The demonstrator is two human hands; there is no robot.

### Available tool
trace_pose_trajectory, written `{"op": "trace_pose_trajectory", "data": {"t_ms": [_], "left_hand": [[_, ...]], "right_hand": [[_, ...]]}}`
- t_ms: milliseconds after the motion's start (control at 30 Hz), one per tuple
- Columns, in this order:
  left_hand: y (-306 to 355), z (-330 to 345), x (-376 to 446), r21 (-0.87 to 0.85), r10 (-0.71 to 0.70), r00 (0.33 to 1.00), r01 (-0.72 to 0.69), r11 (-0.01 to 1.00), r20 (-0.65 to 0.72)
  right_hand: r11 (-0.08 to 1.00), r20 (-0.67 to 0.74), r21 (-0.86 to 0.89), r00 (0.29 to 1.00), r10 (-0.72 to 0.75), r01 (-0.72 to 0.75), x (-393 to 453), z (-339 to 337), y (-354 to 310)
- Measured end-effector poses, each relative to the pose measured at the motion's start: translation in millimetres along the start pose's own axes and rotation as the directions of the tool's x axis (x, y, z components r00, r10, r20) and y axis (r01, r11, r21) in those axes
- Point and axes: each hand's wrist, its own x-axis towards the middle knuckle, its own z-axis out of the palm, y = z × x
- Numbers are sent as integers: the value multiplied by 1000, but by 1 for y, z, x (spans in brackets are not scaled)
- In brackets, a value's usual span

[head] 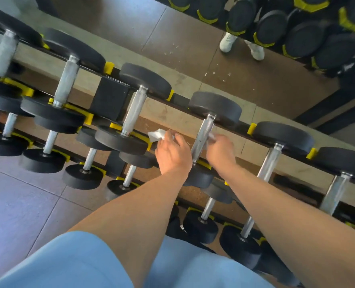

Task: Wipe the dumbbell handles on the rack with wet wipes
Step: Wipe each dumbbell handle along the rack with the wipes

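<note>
A black rack [112, 100] with yellow cradles holds rows of black dumbbells with steel handles. My left hand [172, 152] grips a crumpled white wet wipe [156, 135], held just left of the steel handle [203, 136] of a top-row dumbbell. My right hand [220, 151] is blurred and lies against the right side of that same handle, with a bit of white wipe [212, 136] showing at its fingertips. Neighbouring handles stand to the left [134, 111] and right [269, 163].
A mirror behind the rack reflects white shoes [227, 41] and more dumbbells [297, 28]. Lower rows of smaller dumbbells [83, 175] sit beneath my arms. Grey tiled floor [16, 204] lies at the left.
</note>
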Motion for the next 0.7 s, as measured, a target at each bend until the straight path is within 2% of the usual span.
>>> {"op": "trace_pose_trajectory", "data": {"t_ms": [67, 100, 133, 167, 200, 233, 267, 300, 333, 367, 400, 433, 467, 500, 567, 633, 700], "left_hand": [[2, -2, -1, 7, 10, 1000, -10, 1000, 26], [3, -3, -1, 12, 12, 999, -13, 1000, 33], [3, -4, -1, 15, 14, 999, -15, 1000, 36], [3, -4, -1, 13, 19, 999, -20, 1000, 40], [3, -4, -1, 10, 27, 999, -28, 1000, 45], [2, -3, 0, 10, 36, 998, -36, 999, 51], [2, -3, 0, 11, 42, 998, -43, 999, 56], [1, -3, 0, 12, 45, 997, -46, 999, 58], [1, -3, 0, 11, 45, 997, -46, 999, 60], [2, -4, -1, 11, 44, 997, -44, 999, 63], [3, -4, -1, 15, 39, 997, -40, 999, 68], [3, -4, -1, 19, 33, 997, -35, 999, 74], [2, -4, 0, 25, 29, 996, -31, 999, 79], [2, -4, 0, 31, 28, 996, -30, 999, 80], [1, -2, 1, 40, 37, 996, -40, 998, 82], [0, -2, 2, 44, 44, 995, -47, 998, 87], [-1, -2, 2, 42, 37, 995, -42, 998, 98]], "right_hand": [[931, 272, -329, 960, -64, 155, -12, -4, 18], [884, 380, -411, 923, -55, 222, -13, -8, 25], [872, 445, -418, 894, -48, 255, -10, -14, 29], [910, 455, -358, 890, -23, 207, -6, -21, 29], [978, 423, -203, 905, 36, 56, 1, -26, 28], [991, 341, -2, 931, 128, -135, 12, -30, 26], [938, 223, 209, 947, 230, -277, 22, -34, 21], [852, 110, 404, 942, 317, -334, 31, -37, 15], [757, 63, 550, 921, 384, -353, 38, -37, 8], [675, 69, 645, 907, 416, -359, 41, -32, 1], [678, 70, 652, 918, 391, -339, 38, -26, -7], [778, 39, 563, 949, 312, -279, 30, -19, -12], [904, -20, 397, 983, 181, -159, 20, -13, -15], [978, -78, 207, 996, 30, -13, 8, -9, -15], [985, -57, -65, 985, -164, 160, -11, -9, -3], [944, 148, -260, 975, -168, 202, -21, -16, 13], [853, 411, -407, 900, -148, 326, -28, -25, 22]]}}
